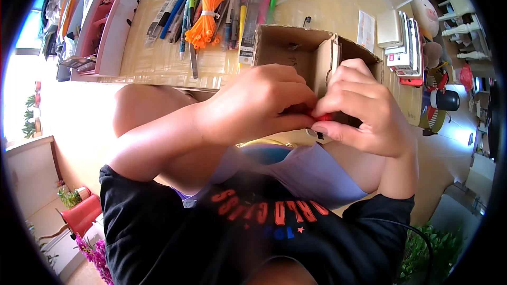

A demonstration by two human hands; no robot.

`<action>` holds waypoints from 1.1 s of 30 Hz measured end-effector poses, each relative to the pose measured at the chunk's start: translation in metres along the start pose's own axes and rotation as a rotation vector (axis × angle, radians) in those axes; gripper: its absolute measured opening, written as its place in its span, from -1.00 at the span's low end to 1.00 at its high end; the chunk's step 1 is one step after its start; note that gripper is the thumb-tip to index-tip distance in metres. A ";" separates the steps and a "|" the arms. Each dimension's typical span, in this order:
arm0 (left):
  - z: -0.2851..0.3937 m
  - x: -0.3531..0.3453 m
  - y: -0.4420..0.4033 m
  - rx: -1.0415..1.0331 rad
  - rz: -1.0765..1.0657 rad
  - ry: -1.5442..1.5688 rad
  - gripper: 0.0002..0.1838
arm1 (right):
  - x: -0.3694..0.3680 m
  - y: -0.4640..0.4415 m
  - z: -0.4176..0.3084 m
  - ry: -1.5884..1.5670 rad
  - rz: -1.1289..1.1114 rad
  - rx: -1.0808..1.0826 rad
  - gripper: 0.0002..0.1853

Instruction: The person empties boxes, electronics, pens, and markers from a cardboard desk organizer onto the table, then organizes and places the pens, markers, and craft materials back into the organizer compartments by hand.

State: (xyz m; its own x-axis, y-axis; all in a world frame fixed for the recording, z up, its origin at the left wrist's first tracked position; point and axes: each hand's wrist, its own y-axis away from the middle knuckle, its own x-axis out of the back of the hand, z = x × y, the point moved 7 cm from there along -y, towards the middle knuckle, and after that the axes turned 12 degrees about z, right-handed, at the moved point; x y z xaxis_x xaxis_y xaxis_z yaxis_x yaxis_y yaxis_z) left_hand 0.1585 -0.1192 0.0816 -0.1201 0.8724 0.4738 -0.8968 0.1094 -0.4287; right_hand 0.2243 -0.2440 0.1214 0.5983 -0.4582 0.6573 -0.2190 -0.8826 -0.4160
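Both of my hands meet in front of an open cardboard box [296, 47] at the table's front edge. Between their fingertips is a small red object [323, 117], mostly covered by the fingers. My left hand [264, 103] pinches it from the left, its fingers curled. From the right, my right hand [364, 108] holds it with thumb and forefinger. A cardboard divider [336, 55] splits the box in two. A small dark piece shows just below my right thumb.
Pens and markers [182, 13] lie on the table [142, 47] with a bundle of orange ties [207, 16]. At the left stands a pink and white organizer [113, 21]. Stacked white boxes [404, 42] and a black-capped bottle [446, 100] are at the right.
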 end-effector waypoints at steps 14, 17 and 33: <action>-0.127 0.130 -0.022 0.494 0.396 -0.612 -0.71 | 0.017 -0.002 -0.010 0.038 0.118 0.109 -0.80; -0.134 0.125 -0.033 0.429 0.382 -0.681 -0.73 | 0.007 -0.004 -0.008 0.083 0.104 0.139 -0.79; -0.160 0.092 -0.044 0.411 0.393 -0.750 -0.63 | 0.012 -0.007 -0.007 0.158 0.181 0.003 -0.76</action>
State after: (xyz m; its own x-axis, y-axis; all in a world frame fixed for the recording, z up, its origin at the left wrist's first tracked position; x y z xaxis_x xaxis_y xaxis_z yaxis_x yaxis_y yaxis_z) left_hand 0.2553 0.0325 0.0214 -0.5604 0.2614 0.7859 -0.7968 -0.4289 -0.4256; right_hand 0.2277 -0.2440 0.1371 0.4210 -0.6202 0.6619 -0.3096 -0.7841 -0.5378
